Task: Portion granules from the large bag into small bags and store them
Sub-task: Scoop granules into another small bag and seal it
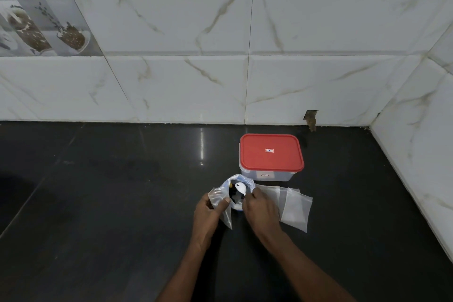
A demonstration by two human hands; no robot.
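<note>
The large bag (246, 182) stands open on the black counter, its mouth showing dark contents. My left hand (208, 211) pinches a small clear bag (224, 213) just left of the large bag's mouth. My right hand (261, 208) holds a white spoon (240, 189) whose bowl sits over the large bag's opening. Several empty small bags (294, 208) lie flat to the right of my right hand. Whether the spoon carries granules is too small to tell.
A clear box with a red lid (270, 152), shut, stands right behind the large bag. The marble-tiled wall (245, 86) runs along the back and the right side. The black counter (110, 191) stretches wide to the left.
</note>
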